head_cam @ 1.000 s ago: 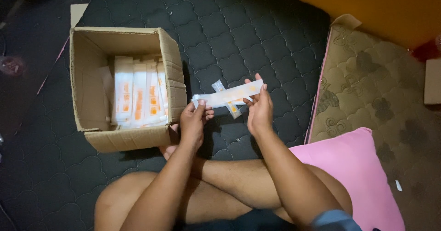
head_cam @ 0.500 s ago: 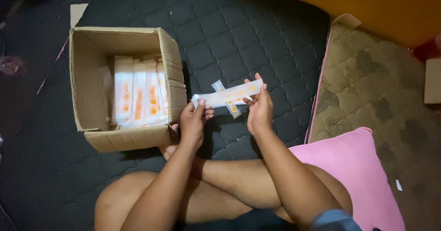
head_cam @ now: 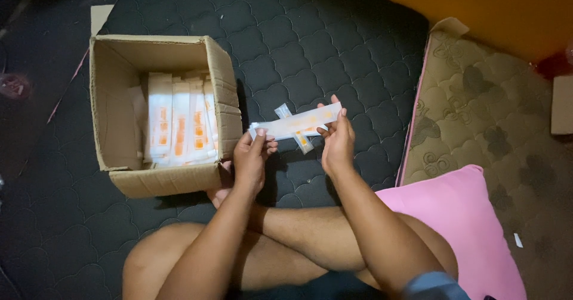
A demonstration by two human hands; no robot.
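A long white-and-orange sachet (head_cam: 296,123) is pinched at its ends by the left hand (head_cam: 250,160) and right hand (head_cam: 337,142), just right of the cardboard box (head_cam: 119,181) of stacked sachets (head_cam: 179,124).

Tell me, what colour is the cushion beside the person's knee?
Pink, plain: the cushion shows in the head view.
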